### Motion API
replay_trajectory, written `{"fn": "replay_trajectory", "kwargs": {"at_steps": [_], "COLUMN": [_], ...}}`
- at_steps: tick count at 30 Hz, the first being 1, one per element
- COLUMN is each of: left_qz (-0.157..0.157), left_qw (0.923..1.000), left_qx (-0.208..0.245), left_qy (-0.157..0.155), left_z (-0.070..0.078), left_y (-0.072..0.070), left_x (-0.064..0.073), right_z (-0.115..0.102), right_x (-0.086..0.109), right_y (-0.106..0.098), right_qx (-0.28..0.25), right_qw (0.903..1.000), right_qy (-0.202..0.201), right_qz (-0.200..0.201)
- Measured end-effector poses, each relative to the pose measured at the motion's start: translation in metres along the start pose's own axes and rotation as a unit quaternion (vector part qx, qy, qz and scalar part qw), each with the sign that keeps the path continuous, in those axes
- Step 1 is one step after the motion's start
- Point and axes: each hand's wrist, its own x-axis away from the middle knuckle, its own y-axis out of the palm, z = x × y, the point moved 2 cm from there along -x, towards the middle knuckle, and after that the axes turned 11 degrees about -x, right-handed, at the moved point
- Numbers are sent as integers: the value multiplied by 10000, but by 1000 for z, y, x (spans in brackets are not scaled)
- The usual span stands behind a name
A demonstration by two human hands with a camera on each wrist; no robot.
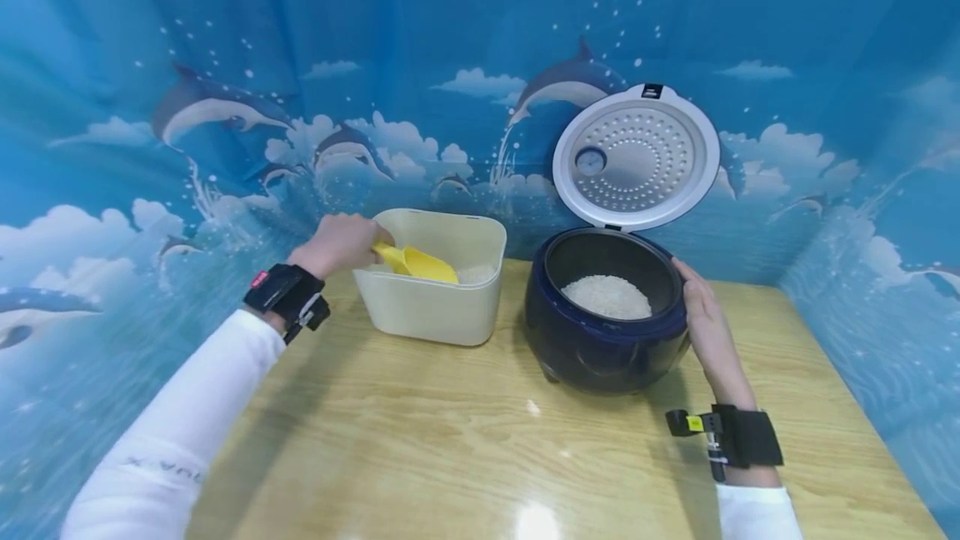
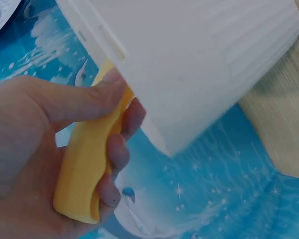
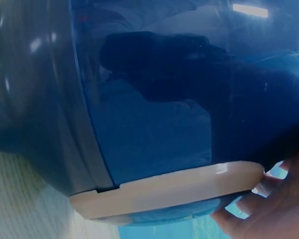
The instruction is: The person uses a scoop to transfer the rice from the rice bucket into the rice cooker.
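My left hand (image 1: 347,245) grips the handle of a yellow scoop (image 1: 420,264), fingers curled round it in the left wrist view. The scoop's bowl dips inside a cream bin (image 1: 427,313), and some white rice (image 1: 476,275) shows in there. At the right stands a dark blue rice cooker (image 1: 600,357) with its lid (image 1: 637,161) raised. A mound of rice (image 1: 609,297) lies in its pot. My right hand (image 1: 703,319) rests against the cooker's right side, fingers near the rim; in the right wrist view its fingertips touch the edge beside a pale handle strip (image 3: 174,191).
The bin and cooker stand side by side at the back of a wooden table (image 1: 420,432). A blue dolphin-print curtain (image 1: 420,40) hangs right behind them and along both sides. The raised cooker lid leans back close to the curtain.
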Motion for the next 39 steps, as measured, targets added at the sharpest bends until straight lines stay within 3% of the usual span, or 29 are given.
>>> {"fn": "replay_trajectory", "kwargs": {"at_steps": [9,15,21,30,39], "left_qz": [-127,-39,-188,-327,-415], "left_qw": [9983,9989,9991,9980,9968], "left_qx": [483,229,164,440,647], "left_qy": [291,413,328,321,221], "left_z": [14,24,36,34,21], "left_y": [14,23,31,38,44], "left_x": [-25,-34,-41,-49,-49], "right_z": [0,0,-1,-1,-4], "right_x": [0,2,2,1,2], "right_y": [0,1,1,-1,2], "right_qx": [-1,-40,-35,-14,15], "right_qw": [10000,10000,9999,9999,9999], "right_qy": [-55,27,72,-18,-103], "right_qz": [38,56,72,99,121]}}
